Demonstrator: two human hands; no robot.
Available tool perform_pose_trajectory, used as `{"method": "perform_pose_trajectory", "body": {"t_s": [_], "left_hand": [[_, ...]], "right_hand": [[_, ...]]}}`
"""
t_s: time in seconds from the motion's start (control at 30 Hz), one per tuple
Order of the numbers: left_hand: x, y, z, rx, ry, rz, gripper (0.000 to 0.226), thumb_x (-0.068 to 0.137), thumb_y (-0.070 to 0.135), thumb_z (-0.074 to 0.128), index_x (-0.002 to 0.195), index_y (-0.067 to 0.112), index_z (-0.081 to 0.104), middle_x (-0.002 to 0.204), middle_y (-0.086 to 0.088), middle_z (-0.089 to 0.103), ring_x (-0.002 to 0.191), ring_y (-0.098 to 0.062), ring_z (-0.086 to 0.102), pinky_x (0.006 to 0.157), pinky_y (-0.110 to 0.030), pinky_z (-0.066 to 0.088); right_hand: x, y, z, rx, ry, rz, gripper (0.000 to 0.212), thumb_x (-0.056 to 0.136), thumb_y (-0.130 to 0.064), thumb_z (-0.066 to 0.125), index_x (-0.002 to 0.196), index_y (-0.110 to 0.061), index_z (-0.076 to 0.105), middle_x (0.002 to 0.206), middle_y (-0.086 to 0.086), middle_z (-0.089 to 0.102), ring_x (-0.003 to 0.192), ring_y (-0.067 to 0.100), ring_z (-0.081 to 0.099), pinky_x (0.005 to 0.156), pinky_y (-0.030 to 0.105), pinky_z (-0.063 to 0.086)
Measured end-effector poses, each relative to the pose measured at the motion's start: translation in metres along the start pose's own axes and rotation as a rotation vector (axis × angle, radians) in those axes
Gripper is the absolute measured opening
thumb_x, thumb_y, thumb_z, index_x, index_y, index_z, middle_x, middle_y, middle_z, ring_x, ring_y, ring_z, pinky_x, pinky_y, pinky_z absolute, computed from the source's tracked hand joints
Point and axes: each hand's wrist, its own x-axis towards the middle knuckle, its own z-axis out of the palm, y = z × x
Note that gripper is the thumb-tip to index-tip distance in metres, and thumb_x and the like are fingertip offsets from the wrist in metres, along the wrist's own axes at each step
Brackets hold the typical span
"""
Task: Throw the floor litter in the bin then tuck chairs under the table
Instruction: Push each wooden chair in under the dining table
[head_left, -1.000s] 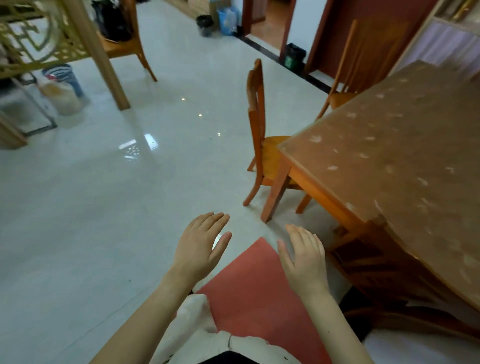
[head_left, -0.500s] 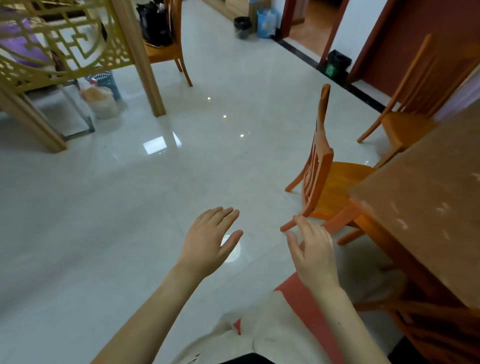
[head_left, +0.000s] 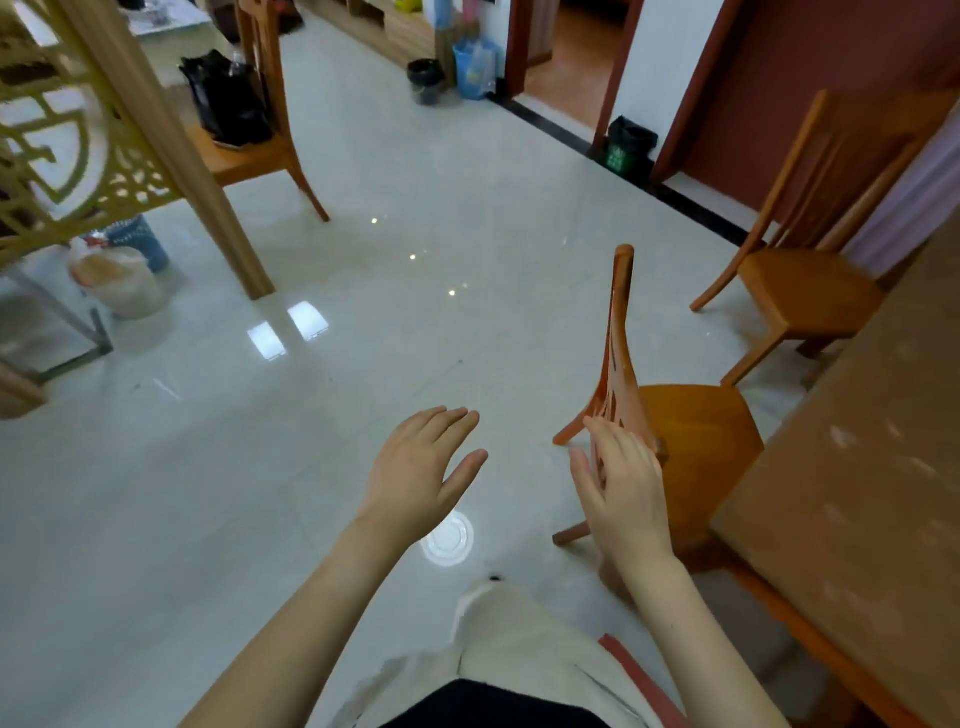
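- Left hand (head_left: 421, 467) is flat, fingers (head_left: 447, 421) straight and spread, holding nothing. It hovers above the floor (head_left: 260, 493), probably mid-reach.
- Right hand (head_left: 623, 493) has relaxed, near-straight fingers and grips nothing. Its fingertips overlap the lower backrest of the near chair (head_left: 696, 441); cannot tell if they touch. Probably lining up to push it in.
- Near chair: orange wood, slatted back seen edge-on, seat sticking out beside the counter (head_left: 872, 467) corner, not tucked.
- Far chair (head_left: 800, 291): same wood, pulled out at the counter's far end.
- Possible litter: a round white disc (head_left: 447, 538) on the floor just below the left hand. It could be a lid or light glare; cannot tell.
- Black bin (head_left: 426, 80) and green-and-black bin (head_left: 631, 143) stand along the far wall, well apart from both hands.
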Motion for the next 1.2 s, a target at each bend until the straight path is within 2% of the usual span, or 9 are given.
{"method": "perform_pose_trajectory", "body": {"t_s": [0.13,0.23,0.43,0.63,0.77,0.9,1.0,1.1,1.2], "left_hand": [[0.097,-0.005,-0.006,-0.013,0.001,0.083,0.060,0.097,0.056,0.027,0.132,0.018,0.059,0.132,0.003,0.060,0.125,-0.021,0.051,0.106,-0.034,0.036],[0.158,-0.003,0.000,-0.040,-0.026,0.179,0.056,0.098,0.053,0.031,0.132,0.018,0.058,0.132,0.003,0.059,0.126,-0.021,0.050,0.107,-0.035,0.037],[0.269,-0.003,0.034,-0.098,-0.158,0.453,0.052,0.097,0.051,0.040,0.131,0.016,0.059,0.130,0.001,0.061,0.123,-0.022,0.053,0.104,-0.037,0.041],[0.371,-0.003,0.061,-0.154,-0.271,0.803,0.057,0.092,0.057,0.046,0.130,0.017,0.059,0.128,0.003,0.062,0.121,-0.017,0.052,0.104,-0.028,0.034],[0.427,-0.002,0.081,-0.237,-0.371,1.074,0.067,0.079,0.060,0.062,0.128,0.015,0.060,0.125,0.001,0.062,0.115,-0.016,0.053,0.101,-0.032,0.040],[0.462,0.003,0.112,-0.216,-0.512,1.199,0.072,0.078,0.067,0.059,0.131,0.018,0.056,0.126,0.003,0.060,0.118,-0.018,0.052,0.106,-0.033,0.034],[0.474,0.008,0.134,-0.213,-0.589,1.236,0.072,0.079,0.069,0.057,0.132,0.020,0.054,0.126,0.004,0.059,0.118,-0.017,0.052,0.105,-0.036,0.036],[0.479,0.013,0.156,-0.174,-0.646,1.261,0.069,0.080,0.071,0.055,0.129,0.022,0.055,0.122,0.004,0.061,0.115,-0.017,0.052,0.104,-0.040,0.037],[0.476,0.017,0.174,-0.114,-0.672,1.297,0.058,0.082,0.072,0.051,0.117,0.027,0.060,0.105,0.009,0.062,0.105,-0.015,0.053,0.107,-0.044,0.034]], "right_hand": [[0.068,0.020,-0.002,0.010,0.061,0.024,0.047,0.099,-0.045,0.040,0.128,-0.014,0.060,0.124,0.001,0.065,0.121,0.019,0.057,0.106,0.043,0.044],[0.102,0.034,-0.005,-0.014,0.104,0.107,0.051,0.099,-0.047,0.036,0.128,-0.013,0.060,0.127,0.003,0.064,0.122,0.022,0.056,0.105,0.048,0.045],[0.142,0.053,0.010,-0.079,0.214,0.324,0.052,0.098,-0.048,0.037,0.129,-0.013,0.059,0.129,0.005,0.063,0.123,0.023,0.054,0.106,0.044,0.040],[0.177,0.047,0.035,-0.141,0.327,0.587,0.061,0.091,-0.060,0.042,0.131,-0.016,0.059,0.128,0.003,0.063,0.120,0.023,0.056,0.100,0.038,0.045],[0.197,0.037,0.056,-0.124,0.299,0.773,0.069,0.083,-0.067,0.049,0.133,-0.020,0.057,0.130,0.001,0.062,0.121,0.024,0.055,0.100,0.041,0.045],[0.208,0.043,0.073,-0.110,0.262,0.899,0.066,0.083,-0.062,0.061,0.134,-0.020,0.056,0.131,0.001,0.062,0.121,0.024,0.056,0.099,0.043,0.048],[0.208,0.050,0.086,-0.132,0.268,0.950,0.060,0.086,-0.058,0.064,0.130,-0.018,0.059,0.124,0.001,0.065,0.113,0.023,0.059,0.094,0.038,0.050],[0.199,0.059,0.098,-0.185,0.307,0.949,0.054,0.090,-0.063,0.051,0.112,-0.017,0.068,0.101,-0.002,0.071,0.091,0.022,0.065,0.080,0.033,0.051],[0.185,0.063,0.111,-0.205,0.391,0.991,0.047,0.091,-0.063,0.047,0.099,-0.022,0.069,0.085,-0.007,0.069,0.079,0.017,0.063,0.076,0.038,0.052]]}}
